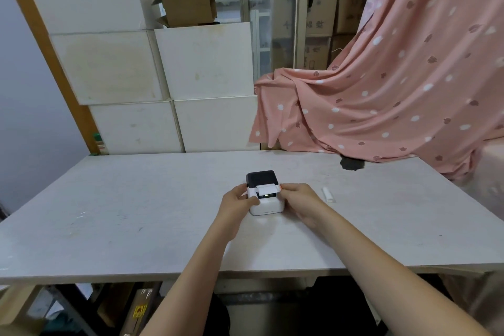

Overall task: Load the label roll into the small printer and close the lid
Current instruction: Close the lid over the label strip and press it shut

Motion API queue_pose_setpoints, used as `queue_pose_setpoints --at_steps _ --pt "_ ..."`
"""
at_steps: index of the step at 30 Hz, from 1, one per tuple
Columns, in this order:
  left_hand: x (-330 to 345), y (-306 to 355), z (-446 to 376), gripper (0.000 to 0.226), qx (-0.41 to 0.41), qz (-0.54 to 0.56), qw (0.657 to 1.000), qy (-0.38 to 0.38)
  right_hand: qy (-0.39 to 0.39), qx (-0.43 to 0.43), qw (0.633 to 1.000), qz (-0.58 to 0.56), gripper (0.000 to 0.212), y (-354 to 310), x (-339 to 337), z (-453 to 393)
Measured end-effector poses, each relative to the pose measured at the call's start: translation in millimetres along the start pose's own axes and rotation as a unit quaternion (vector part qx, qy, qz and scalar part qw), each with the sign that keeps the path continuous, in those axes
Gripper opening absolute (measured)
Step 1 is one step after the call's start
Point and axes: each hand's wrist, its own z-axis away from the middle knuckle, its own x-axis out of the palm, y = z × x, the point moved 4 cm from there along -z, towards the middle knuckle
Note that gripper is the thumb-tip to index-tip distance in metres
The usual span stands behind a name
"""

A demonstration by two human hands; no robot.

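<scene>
both hands, left hand (236,200) and right hand (297,196), grip the printer (266,206) sides, dark lid (261,178) hinged up just behind them

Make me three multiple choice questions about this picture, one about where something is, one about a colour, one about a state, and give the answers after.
1. Where does the small white stick lie?
A. right of the printer
B. on the printer
C. under the table

2. What colour is the printer's lid?
A. pink
B. black
C. green

3. What are the hands doing?
A. resting flat on the table
B. both holding the printer
C. lifting the box

Answers: 1 A, it lies on the table to the right of the printer. 2 B, the lid is black over a white body. 3 B, the left hand and right hand grip its sides.
</scene>
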Motion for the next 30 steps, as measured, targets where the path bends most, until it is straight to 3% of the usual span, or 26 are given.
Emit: queue_pose_setpoints --at_steps 6,11,15,22,30 --pt "8.9 1.0 16.5 0.042 0.035 0.004 0.999 0.028 0.047 -0.039 0.998 -0.034 0.026 2.3 8.9 12.8" --pt "16.8 5.0 25.3 0.035 0.074 -0.098 0.991 0.052 0.077 -0.055 0.993 -0.075 0.011 4.5 10.5 13.2" --pt "23.3 5.1 30.1 0.026 0.127 -0.163 0.974 0.096 0.082 -0.021 0.991 -0.102 0.025 8.1 9.2 5.4" --pt "21.5 2.3 28.1 0.027 0.124 -0.182 0.971 0.089 0.117 -0.005 0.986 -0.117 0.026 9.3 11.4 -3.2" --pt "18.5 0.4 27.5 0.033 0.101 -0.152 0.980 0.074 0.093 -0.033 0.989 -0.106 0.020 6.3 12.3 5.6"
